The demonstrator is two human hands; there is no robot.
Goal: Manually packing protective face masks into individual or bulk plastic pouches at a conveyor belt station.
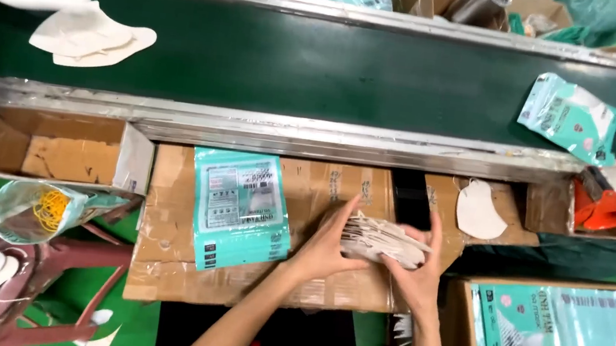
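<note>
Head view. Stack of white masks [381, 239] pressed between both hands above the cardboard work surface [162, 257], just right of the teal pouches [241, 210]. Left hand [327, 247] flat against the stack's left side, fingers spread upward; right hand [419, 265] cupping its right end, thumb over the top. Both grasping the stack, neither clenched.

Likely squaring the stack: best done with even pressure from both sides, edges tapped level on the cardboard, ear loops tucked in so none snag. Loose layers at the top look ready to slide; firmer hold there advisable.

Surface: taped cardboard sheets, creased, under a metal-edged green conveyor belt [319, 67]. On the belt, two loose masks [93, 40] at left, one filled pouch [572, 117] at right. Single mask [478, 208] on cardboard beyond the right hand. Open carton of packed pouches [566, 330] at lower right; orange tape dispenser [601, 211] in a box; bag of yellow bands [45, 208] at left.
</note>
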